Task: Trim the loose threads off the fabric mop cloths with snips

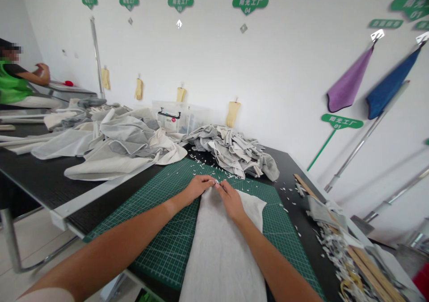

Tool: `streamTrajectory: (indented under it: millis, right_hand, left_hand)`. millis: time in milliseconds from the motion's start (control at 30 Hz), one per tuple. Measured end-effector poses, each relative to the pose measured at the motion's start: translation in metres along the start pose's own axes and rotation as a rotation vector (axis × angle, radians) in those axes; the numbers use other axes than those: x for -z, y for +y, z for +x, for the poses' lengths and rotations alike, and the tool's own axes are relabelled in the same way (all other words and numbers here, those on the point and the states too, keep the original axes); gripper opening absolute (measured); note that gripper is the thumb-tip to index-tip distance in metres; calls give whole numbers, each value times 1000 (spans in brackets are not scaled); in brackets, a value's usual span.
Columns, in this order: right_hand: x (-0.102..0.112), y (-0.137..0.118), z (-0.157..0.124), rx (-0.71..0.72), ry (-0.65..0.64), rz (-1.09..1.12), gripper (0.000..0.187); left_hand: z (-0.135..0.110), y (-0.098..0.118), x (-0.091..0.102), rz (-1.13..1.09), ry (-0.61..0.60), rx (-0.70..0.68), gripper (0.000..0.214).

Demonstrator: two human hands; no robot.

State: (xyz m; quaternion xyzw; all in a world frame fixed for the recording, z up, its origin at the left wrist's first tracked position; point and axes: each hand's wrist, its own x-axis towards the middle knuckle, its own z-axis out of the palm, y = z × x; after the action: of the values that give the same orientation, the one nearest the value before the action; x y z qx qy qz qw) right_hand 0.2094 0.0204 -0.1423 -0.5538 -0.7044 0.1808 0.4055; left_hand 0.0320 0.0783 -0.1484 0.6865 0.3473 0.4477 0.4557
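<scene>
A long piece of light grey cloth (221, 253) lies lengthwise on the green cutting mat (167, 244), running from the near edge to the middle of the table. My left hand (198, 186) and my right hand (231, 200) meet at the cloth's far end. Both have their fingers pinched on that far edge, fingertips almost touching each other. My forearms stretch out over the mat and the cloth.
A heap of grey cloth pieces (234, 152) lies just beyond my hands, a bigger pile (117, 145) to the left. Scraps and wooden rulers (351, 253) line the right edge. A clear plastic box (177, 116) stands at the back. A person in green (15, 81) sits far left.
</scene>
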Motion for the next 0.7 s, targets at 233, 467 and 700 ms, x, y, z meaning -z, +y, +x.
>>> streamTrajectory:
  millis: [233,467,700]
  right_hand:
    - [-1,2,0,17,-5,9,39]
    - [0,3,0,29,-13,16,38]
    - [0,4,0,43,-11,14,38]
  left_hand:
    - [0,-1,0,-12,-9,14,38]
    - [0,-5,-1,5,-9,13,37]
    - [0,-8,-1,18,-13,34,39]
